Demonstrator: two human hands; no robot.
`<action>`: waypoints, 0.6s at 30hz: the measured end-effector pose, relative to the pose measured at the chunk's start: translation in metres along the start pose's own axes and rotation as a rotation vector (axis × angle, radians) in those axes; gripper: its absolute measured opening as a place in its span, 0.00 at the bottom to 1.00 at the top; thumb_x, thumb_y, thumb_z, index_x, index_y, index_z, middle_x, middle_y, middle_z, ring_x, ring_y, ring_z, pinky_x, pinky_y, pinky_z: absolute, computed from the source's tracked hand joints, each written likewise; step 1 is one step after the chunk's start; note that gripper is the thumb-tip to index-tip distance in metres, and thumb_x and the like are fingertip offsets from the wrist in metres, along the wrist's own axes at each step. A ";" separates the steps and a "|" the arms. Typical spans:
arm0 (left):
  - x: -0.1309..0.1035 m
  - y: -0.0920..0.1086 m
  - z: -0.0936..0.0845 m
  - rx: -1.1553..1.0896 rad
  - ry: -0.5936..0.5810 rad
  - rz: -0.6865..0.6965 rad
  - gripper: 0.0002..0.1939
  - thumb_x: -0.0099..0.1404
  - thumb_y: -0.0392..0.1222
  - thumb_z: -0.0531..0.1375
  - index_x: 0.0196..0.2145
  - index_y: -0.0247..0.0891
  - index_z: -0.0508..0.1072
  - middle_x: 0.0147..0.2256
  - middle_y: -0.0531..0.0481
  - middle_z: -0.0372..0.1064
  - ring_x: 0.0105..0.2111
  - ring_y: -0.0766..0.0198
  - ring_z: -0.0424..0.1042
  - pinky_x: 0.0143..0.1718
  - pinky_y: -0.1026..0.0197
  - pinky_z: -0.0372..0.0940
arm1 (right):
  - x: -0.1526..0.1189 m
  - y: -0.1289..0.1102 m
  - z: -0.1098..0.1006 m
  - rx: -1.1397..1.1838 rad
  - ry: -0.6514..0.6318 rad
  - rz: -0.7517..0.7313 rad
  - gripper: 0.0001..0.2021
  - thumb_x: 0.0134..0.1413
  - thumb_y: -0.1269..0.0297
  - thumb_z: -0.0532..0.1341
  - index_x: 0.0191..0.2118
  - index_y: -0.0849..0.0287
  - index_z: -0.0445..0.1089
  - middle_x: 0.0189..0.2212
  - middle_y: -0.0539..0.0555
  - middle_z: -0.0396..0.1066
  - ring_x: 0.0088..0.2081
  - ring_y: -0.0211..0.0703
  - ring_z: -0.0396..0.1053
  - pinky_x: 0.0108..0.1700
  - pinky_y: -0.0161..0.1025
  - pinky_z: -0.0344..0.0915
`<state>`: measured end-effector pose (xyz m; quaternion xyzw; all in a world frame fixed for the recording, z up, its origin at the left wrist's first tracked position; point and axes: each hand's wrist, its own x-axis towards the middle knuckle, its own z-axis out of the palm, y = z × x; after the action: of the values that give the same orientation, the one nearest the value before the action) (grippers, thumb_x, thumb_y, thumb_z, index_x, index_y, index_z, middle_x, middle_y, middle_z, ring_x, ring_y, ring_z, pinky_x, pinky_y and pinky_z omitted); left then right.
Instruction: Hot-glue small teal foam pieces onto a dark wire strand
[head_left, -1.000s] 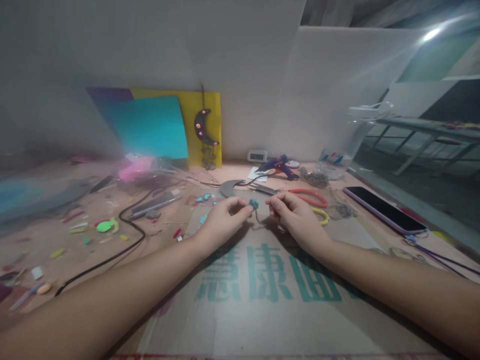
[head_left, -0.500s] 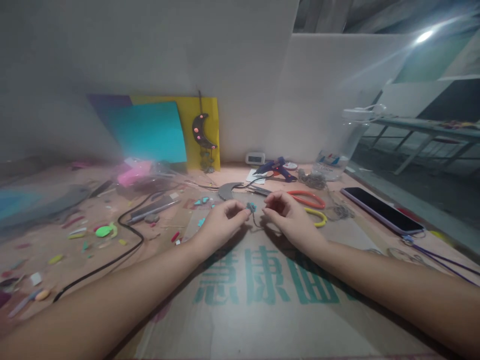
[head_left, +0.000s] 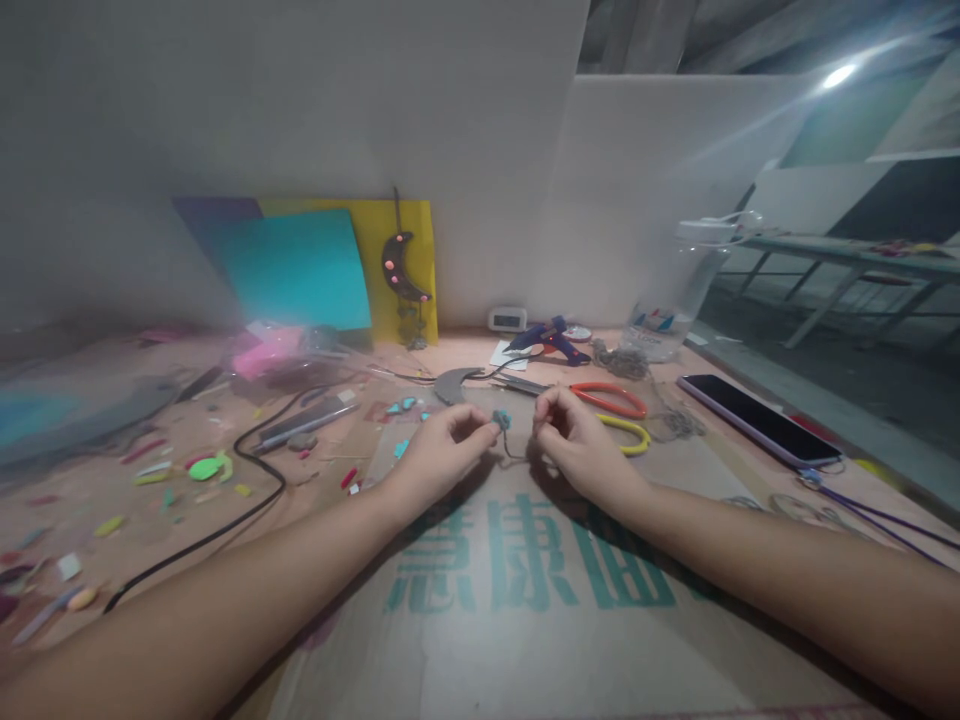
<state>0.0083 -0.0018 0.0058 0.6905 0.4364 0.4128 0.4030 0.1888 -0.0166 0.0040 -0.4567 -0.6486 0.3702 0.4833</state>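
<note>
While L hand (head_left: 450, 445) pinches a small teal piece (head_left: 502, 420) w/ gray cord (head_left: 506, 446) hanging from it, above cardboard (head_left: 375, 640) on the desk (head_left: 195, 500), R hand (head_left: 581, 450) is just beside it, fingers curled narrow; can't tell if they grip the cord's end. Gray crescent (head_left: 452, 385) lies just past L hand, scissors (head_left: 639, 403) past R, glue gun (head_left: 550, 340) farther back, phone (head_left: 757, 420) far R.
</note>
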 end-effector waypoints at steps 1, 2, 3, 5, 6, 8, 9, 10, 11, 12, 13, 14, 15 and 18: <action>0.000 0.000 0.000 0.003 0.000 0.000 0.09 0.59 0.43 0.58 0.26 0.35 0.69 0.26 0.52 0.68 0.29 0.64 0.67 0.34 0.63 0.61 | 0.000 0.000 0.000 0.000 -0.004 0.003 0.08 0.46 0.73 0.53 0.33 0.54 0.56 0.23 0.44 0.56 0.23 0.35 0.55 0.26 0.34 0.53; 0.000 0.000 0.000 0.004 0.000 0.001 0.09 0.59 0.43 0.58 0.26 0.35 0.69 0.25 0.53 0.68 0.29 0.64 0.67 0.33 0.63 0.61 | 0.000 0.001 0.000 0.005 -0.007 0.006 0.08 0.46 0.73 0.52 0.33 0.54 0.56 0.23 0.44 0.55 0.22 0.35 0.54 0.25 0.34 0.52; 0.000 0.000 0.000 0.004 -0.001 0.003 0.09 0.59 0.42 0.58 0.25 0.35 0.69 0.25 0.53 0.68 0.29 0.65 0.68 0.34 0.63 0.61 | 0.000 0.001 0.000 0.015 -0.010 0.010 0.07 0.47 0.73 0.53 0.33 0.54 0.55 0.22 0.44 0.55 0.22 0.35 0.54 0.24 0.34 0.52; 0.000 0.000 0.000 0.002 -0.002 0.012 0.09 0.59 0.42 0.58 0.25 0.36 0.69 0.25 0.53 0.69 0.29 0.65 0.68 0.34 0.63 0.62 | 0.000 0.002 0.000 0.048 -0.015 0.018 0.06 0.49 0.71 0.53 0.34 0.53 0.55 0.22 0.43 0.55 0.21 0.35 0.54 0.24 0.34 0.52; 0.000 -0.001 0.000 0.001 0.000 0.017 0.09 0.59 0.42 0.58 0.25 0.36 0.69 0.25 0.53 0.69 0.29 0.65 0.68 0.34 0.63 0.62 | 0.000 0.002 0.001 0.069 -0.016 0.020 0.06 0.51 0.70 0.53 0.34 0.53 0.55 0.22 0.43 0.56 0.21 0.35 0.55 0.24 0.34 0.52; -0.001 -0.001 0.000 -0.001 0.003 0.022 0.09 0.59 0.43 0.59 0.25 0.36 0.69 0.25 0.53 0.69 0.29 0.65 0.68 0.34 0.63 0.62 | 0.001 0.002 0.002 0.106 -0.019 0.037 0.05 0.53 0.68 0.54 0.36 0.53 0.55 0.23 0.43 0.56 0.21 0.35 0.57 0.24 0.34 0.53; -0.001 -0.001 0.000 -0.002 0.002 0.021 0.09 0.59 0.43 0.59 0.25 0.36 0.69 0.25 0.53 0.68 0.28 0.65 0.67 0.33 0.64 0.62 | 0.001 0.003 0.002 0.119 -0.024 0.050 0.06 0.53 0.67 0.55 0.37 0.53 0.56 0.23 0.43 0.57 0.22 0.35 0.58 0.23 0.34 0.53; -0.001 -0.001 0.001 -0.004 -0.001 0.017 0.09 0.59 0.43 0.59 0.25 0.36 0.69 0.25 0.53 0.68 0.28 0.65 0.67 0.33 0.64 0.62 | 0.001 0.003 0.002 0.127 -0.030 0.061 0.07 0.54 0.66 0.55 0.38 0.53 0.57 0.24 0.44 0.58 0.22 0.35 0.59 0.24 0.34 0.54; -0.001 -0.001 0.001 -0.007 -0.004 0.014 0.09 0.59 0.43 0.58 0.25 0.36 0.69 0.25 0.53 0.68 0.28 0.65 0.67 0.33 0.64 0.61 | 0.001 0.003 0.002 0.126 -0.034 0.066 0.07 0.54 0.66 0.56 0.40 0.53 0.57 0.25 0.44 0.59 0.22 0.35 0.60 0.24 0.34 0.55; -0.001 0.000 0.001 -0.008 -0.006 0.012 0.09 0.59 0.43 0.58 0.25 0.36 0.69 0.25 0.53 0.68 0.28 0.65 0.67 0.33 0.64 0.61 | 0.002 0.004 0.002 0.117 -0.036 0.060 0.08 0.54 0.66 0.56 0.41 0.54 0.58 0.25 0.44 0.60 0.24 0.35 0.61 0.25 0.34 0.57; -0.001 0.000 0.000 -0.006 -0.005 0.007 0.09 0.59 0.44 0.58 0.25 0.36 0.68 0.25 0.53 0.68 0.28 0.65 0.67 0.33 0.64 0.61 | 0.002 0.005 0.002 0.105 -0.038 0.043 0.08 0.54 0.66 0.57 0.41 0.54 0.59 0.27 0.45 0.61 0.25 0.35 0.62 0.27 0.34 0.58; -0.001 0.001 0.000 -0.001 -0.005 0.003 0.09 0.59 0.44 0.58 0.25 0.36 0.68 0.25 0.53 0.67 0.28 0.65 0.67 0.33 0.64 0.61 | 0.003 0.006 0.001 0.097 -0.037 0.025 0.09 0.54 0.66 0.57 0.41 0.55 0.60 0.28 0.46 0.62 0.28 0.36 0.63 0.29 0.34 0.60; -0.001 0.002 0.000 0.005 -0.006 0.002 0.10 0.59 0.44 0.58 0.25 0.36 0.68 0.25 0.53 0.67 0.28 0.65 0.67 0.33 0.64 0.61 | 0.004 0.007 0.001 0.092 -0.034 0.008 0.09 0.53 0.67 0.58 0.41 0.55 0.62 0.30 0.47 0.63 0.30 0.36 0.64 0.31 0.35 0.62; -0.001 0.005 0.000 0.023 -0.006 0.006 0.10 0.59 0.44 0.58 0.24 0.36 0.69 0.24 0.53 0.68 0.28 0.65 0.67 0.34 0.63 0.61 | 0.007 0.009 0.001 0.114 -0.033 0.005 0.11 0.51 0.64 0.61 0.42 0.57 0.65 0.34 0.50 0.67 0.36 0.38 0.67 0.38 0.37 0.65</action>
<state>0.0089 -0.0046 0.0101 0.6976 0.4379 0.4067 0.3951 0.1897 -0.0076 -0.0027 -0.4239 -0.6331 0.4153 0.4971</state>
